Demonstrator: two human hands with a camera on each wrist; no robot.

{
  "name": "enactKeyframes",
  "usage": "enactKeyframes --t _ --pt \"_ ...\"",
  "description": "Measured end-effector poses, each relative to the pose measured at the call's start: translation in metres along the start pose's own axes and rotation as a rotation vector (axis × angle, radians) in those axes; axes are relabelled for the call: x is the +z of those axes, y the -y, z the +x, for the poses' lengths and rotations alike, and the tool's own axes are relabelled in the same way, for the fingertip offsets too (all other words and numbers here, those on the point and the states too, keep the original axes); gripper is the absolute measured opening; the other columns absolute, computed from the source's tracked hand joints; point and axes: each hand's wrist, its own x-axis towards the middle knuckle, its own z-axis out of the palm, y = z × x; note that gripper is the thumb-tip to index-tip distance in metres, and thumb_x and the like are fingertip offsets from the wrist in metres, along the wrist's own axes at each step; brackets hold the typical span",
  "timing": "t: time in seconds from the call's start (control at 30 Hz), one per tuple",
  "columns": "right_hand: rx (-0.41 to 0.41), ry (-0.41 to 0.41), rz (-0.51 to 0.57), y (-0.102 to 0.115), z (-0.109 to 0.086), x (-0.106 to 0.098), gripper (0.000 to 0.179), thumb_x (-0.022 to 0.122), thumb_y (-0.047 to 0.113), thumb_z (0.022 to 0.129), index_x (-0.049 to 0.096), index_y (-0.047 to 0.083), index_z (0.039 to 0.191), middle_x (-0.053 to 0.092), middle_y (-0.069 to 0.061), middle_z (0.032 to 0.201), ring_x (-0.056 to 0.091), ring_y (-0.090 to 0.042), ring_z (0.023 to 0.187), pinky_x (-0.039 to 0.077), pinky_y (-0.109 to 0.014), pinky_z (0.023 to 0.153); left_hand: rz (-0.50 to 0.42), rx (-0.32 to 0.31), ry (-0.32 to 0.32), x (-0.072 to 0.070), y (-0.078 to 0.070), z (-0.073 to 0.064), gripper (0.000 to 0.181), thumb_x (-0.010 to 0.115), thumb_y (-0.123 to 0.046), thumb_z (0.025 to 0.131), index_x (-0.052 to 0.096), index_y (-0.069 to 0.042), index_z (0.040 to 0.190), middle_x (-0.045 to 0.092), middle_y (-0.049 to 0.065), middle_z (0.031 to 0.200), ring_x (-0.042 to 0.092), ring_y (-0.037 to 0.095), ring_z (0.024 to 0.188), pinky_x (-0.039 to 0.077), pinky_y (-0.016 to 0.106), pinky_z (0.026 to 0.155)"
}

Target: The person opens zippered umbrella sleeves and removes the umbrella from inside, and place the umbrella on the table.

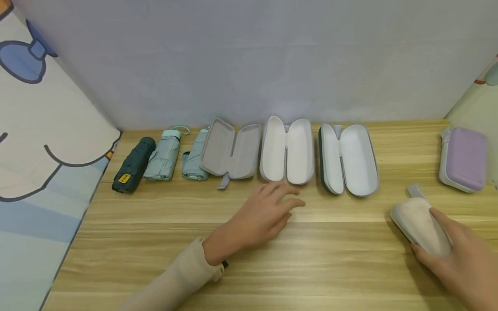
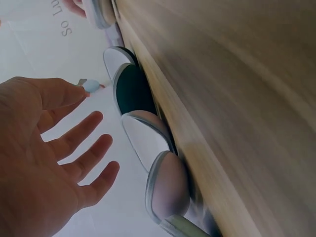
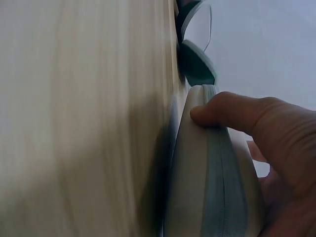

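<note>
My right hand (image 1: 463, 259) grips a closed cream zip case (image 1: 422, 222) by its sides, above the right part of the table. In the right wrist view its grey-blue zip band (image 3: 219, 182) runs lengthwise and the thumb presses on the edge. My left hand (image 1: 268, 211) hovers with fingers spread and nothing in them, just in front of an open case with white lining (image 1: 299, 151). Left of that stands an open grey-lined case (image 1: 245, 151); to the right, an open dark-green case with white lining (image 1: 362, 160).
A closed purple case (image 1: 467, 157) stands at the far right. A dark green folded umbrella (image 1: 134, 166) and a light green one (image 1: 165, 155) lie at the left. Another light green umbrella (image 1: 194, 162) is partly hidden behind the grey-lined case. A pale curtain (image 1: 249, 65) hangs behind the table.
</note>
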Motion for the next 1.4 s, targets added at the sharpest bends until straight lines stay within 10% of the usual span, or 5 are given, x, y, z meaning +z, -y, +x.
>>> enactKeyframes --t 0.2,0.47,0.87,1.13,1.4 --pt "-0.157 -0.020 0.068 0.022 0.001 0.004 0.097 0.096 0.014 0.061 0.055 0.006 0.149 0.066 -0.037 0.121 0.063 -0.043 0.096 0.033 -0.018 0.072 -0.165 0.016 0.043 0.001 -0.003 -0.001 0.039 0.071 -0.017 0.098 0.064 -0.021 0.137 0.063 -0.001 0.139 0.057 0.020 0.133 0.047 0.042 0.111" --pt "-0.335 -0.036 0.133 0.050 0.000 0.011 0.104 0.100 0.012 0.051 0.060 0.015 0.146 0.072 -0.019 0.124 0.047 0.010 0.110 0.032 -0.004 0.085 -0.282 0.028 0.104 0.005 -0.010 -0.002 0.049 0.073 -0.020 0.098 0.058 -0.018 0.144 0.061 -0.001 0.143 0.055 0.018 0.137 0.043 0.038 0.116" --pt "-0.589 -0.021 0.151 0.087 0.001 0.027 0.079 0.078 0.061 0.084 0.060 0.017 0.147 0.068 -0.002 0.132 0.062 -0.017 0.110 0.034 -0.008 0.101 -0.413 -0.042 0.244 0.007 -0.019 -0.009 0.079 0.075 -0.038 0.096 0.037 -0.013 0.161 0.047 0.002 0.161 0.045 0.019 0.149 0.038 0.038 0.124" --pt "-0.697 0.019 0.085 0.119 0.006 0.039 0.102 0.094 0.023 0.055 0.057 0.024 0.150 0.065 0.000 0.139 0.064 -0.023 0.114 0.044 -0.039 0.091 -0.575 -0.148 0.246 0.009 -0.010 -0.027 0.080 0.074 -0.038 0.097 0.032 -0.023 0.164 0.043 -0.006 0.164 0.042 0.013 0.151 0.036 0.037 0.125" --pt "-0.775 0.060 0.089 0.140 0.012 0.053 0.099 0.093 0.021 0.059 0.056 0.028 0.150 0.064 -0.001 0.141 0.061 -0.026 0.120 0.042 -0.046 0.098 -0.719 -0.234 0.239 0.004 0.006 -0.049 0.062 0.067 -0.038 0.102 0.041 -0.031 0.158 0.046 -0.011 0.160 0.042 0.010 0.151 0.037 0.041 0.125"
